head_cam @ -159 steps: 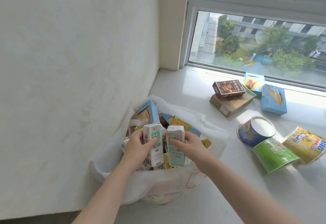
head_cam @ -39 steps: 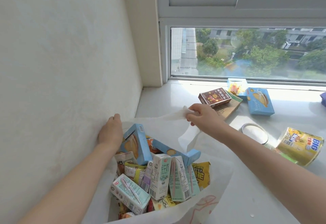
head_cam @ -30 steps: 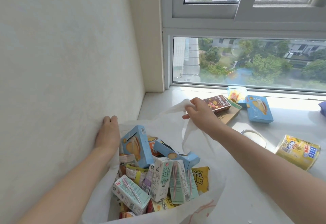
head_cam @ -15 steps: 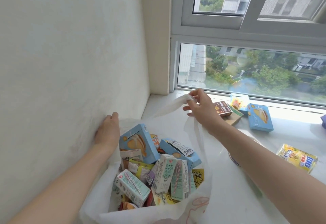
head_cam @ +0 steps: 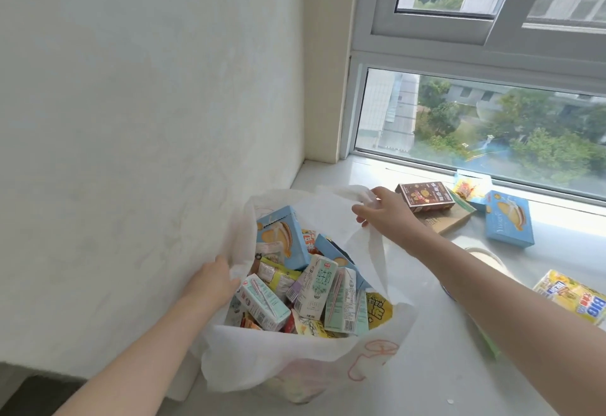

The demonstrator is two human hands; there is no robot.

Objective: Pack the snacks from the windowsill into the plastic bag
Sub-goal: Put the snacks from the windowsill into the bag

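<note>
At lower centre, a left hand (head_cam: 214, 279) curls round the plastic bag's (head_cam: 295, 360) wall-side rim while the right hand (head_cam: 383, 215) pinches its far handle, apparently holding the mouth open for snacks (head_cam: 424, 197) on the windowsill (head_cam: 426, 383), right.

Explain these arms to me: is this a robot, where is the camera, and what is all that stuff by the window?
There is no robot here. These are a person's two bare arms, seen by one camera worn on the head, looking forward and down. The left hand holds the wall-side rim of a white plastic bag. The right hand pinches the bag's far handle with its fingers, so the mouth stands open. Inside are milk cartons, a light-blue snack box and other packets. Not yet packed, on the windowsill, lie a brown box on top of a flat cardboard box, a blue box, a small box by the glass, a yellow packet and a round tub partly hidden behind the right arm.
</note>
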